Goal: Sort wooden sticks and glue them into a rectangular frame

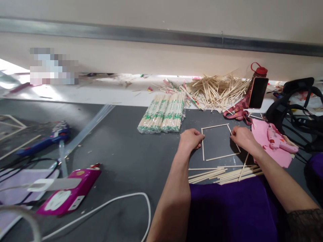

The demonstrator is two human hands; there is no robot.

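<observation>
Four thin wooden chopsticks lie as a square frame [215, 126] on the grey table, with a small gap at its near left corner. My left hand [191, 140] pinches the left chopstick [203, 149] near its upper part. On the opposite side, the fingers of my right hand [242, 137] are closed on the right chopstick [236, 145], which slants outward toward me. Loose chopsticks [209, 175] lie in a row just before my lap, one of them crossing the others at an angle.
Beyond the frame are plastic-wrapped chopstick bundles [163, 116] and a heap of loose chopsticks [219, 90]. A pink glue gun [279, 139] rests on pink cloth [259, 129] at right. A phone [258, 93] leans on a bottle. Left are a blue glue gun [45, 143], a magenta power strip [73, 191] and cables.
</observation>
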